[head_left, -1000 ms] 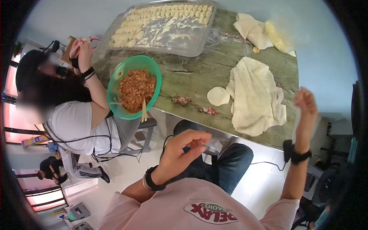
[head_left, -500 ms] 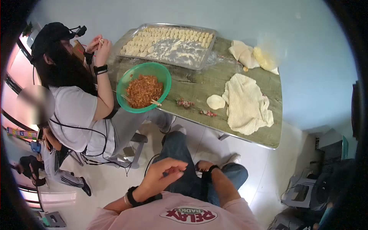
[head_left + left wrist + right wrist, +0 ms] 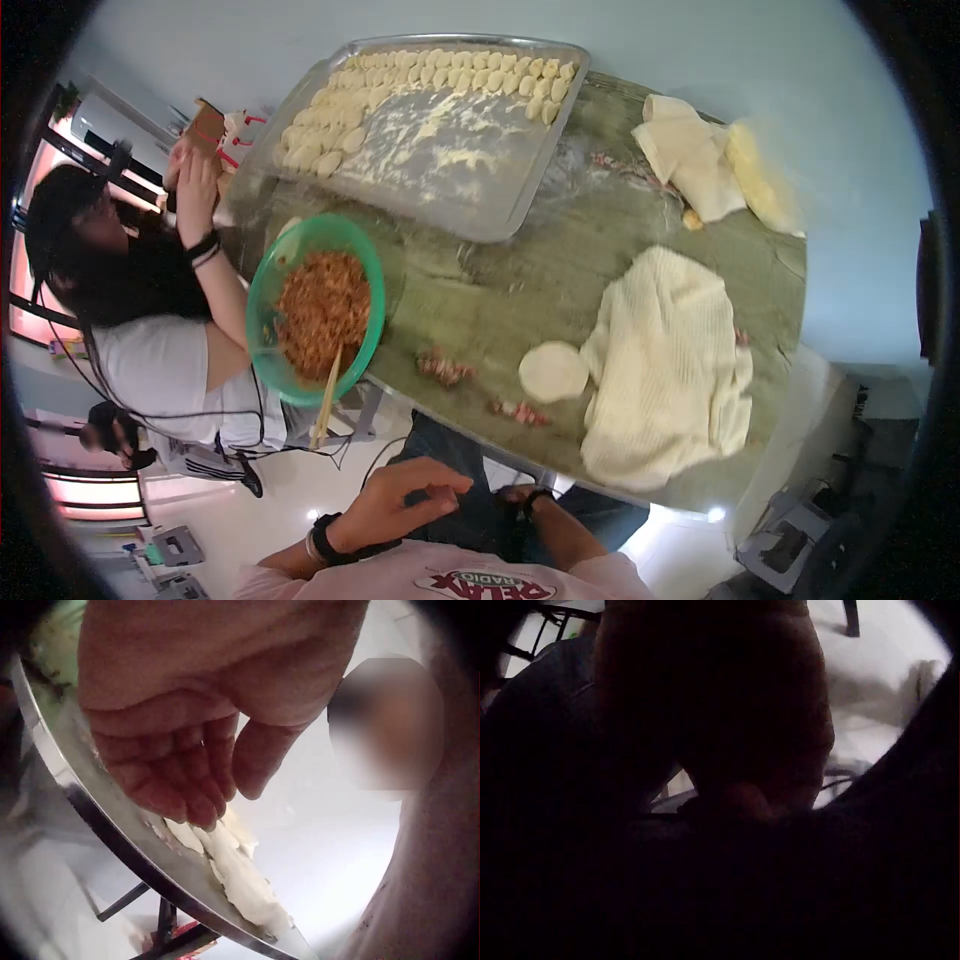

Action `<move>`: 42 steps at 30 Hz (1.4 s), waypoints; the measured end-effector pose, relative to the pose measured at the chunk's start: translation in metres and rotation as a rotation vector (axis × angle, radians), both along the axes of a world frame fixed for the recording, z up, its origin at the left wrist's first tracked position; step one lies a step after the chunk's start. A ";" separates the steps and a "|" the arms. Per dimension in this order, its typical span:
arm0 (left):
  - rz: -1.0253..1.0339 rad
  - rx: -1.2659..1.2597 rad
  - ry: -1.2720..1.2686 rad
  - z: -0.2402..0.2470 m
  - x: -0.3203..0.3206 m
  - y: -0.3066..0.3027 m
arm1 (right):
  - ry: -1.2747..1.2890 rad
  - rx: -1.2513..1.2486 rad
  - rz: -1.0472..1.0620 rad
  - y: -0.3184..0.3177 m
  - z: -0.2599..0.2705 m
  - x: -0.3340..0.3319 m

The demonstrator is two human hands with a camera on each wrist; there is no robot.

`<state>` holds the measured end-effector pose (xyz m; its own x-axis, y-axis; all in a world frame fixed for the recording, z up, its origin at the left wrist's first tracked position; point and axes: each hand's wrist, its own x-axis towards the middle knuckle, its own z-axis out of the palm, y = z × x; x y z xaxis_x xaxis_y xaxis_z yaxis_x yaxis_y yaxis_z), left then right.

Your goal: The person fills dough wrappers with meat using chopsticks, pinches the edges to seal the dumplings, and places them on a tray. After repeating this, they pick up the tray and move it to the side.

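In the head view my left hand point(image 3: 405, 500) hovers over my lap in front of the table edge. Its fingers are loosely curved, with nothing held; the left wrist view shows the palm and bent fingertips. Low between my thighs is my right hand point(image 3: 515, 493), mostly hidden by the legs and wrist strap. The right wrist view is very dark, and I cannot tell whether this hand grips anything. Nearest on the table lie a round dough wrapper point(image 3: 553, 371) and a cream waffle-weave cloth point(image 3: 665, 370), the wrapper's right side against the cloth.
A green bowl point(image 3: 373, 300) of reddish filling with chopsticks point(image 3: 326, 400) stands at the left table edge. Behind it, a metal tray point(image 3: 440, 205) carries rows of dumplings and loose flour. A folded cloth point(image 3: 690, 160) lies at the back right. Another person point(image 3: 150, 370) sits at left, hands raised.
My right hand has dropped from beside the table's right edge to between my legs. The left hand stays loosely curved over my lap. The head view tilts down, then back up closer to the table.
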<state>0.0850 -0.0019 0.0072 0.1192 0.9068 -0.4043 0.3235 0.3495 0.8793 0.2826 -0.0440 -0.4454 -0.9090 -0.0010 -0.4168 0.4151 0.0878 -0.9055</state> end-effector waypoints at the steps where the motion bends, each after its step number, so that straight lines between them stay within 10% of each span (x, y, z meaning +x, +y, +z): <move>1: -0.017 -0.061 0.025 0.001 0.003 0.016 | 0.027 0.011 -0.016 0.016 -0.001 -0.006; 15: 0.075 -0.063 0.051 0.042 0.023 0.077 | 0.216 0.386 -0.305 0.152 0.078 -0.036; 20: 0.006 0.069 0.141 0.000 0.019 0.057 | 0.189 0.494 -0.439 0.109 0.089 -0.027; 26: 0.043 0.452 0.051 -0.026 0.039 0.064 | 0.130 0.726 -0.552 0.104 0.154 -0.001; 31: 0.030 0.713 0.538 -0.049 0.051 0.097 | -0.019 0.668 -0.473 0.093 0.253 0.010; 42: 0.023 0.533 0.568 -0.079 0.055 0.125 | -0.185 0.543 -0.709 0.060 0.416 0.075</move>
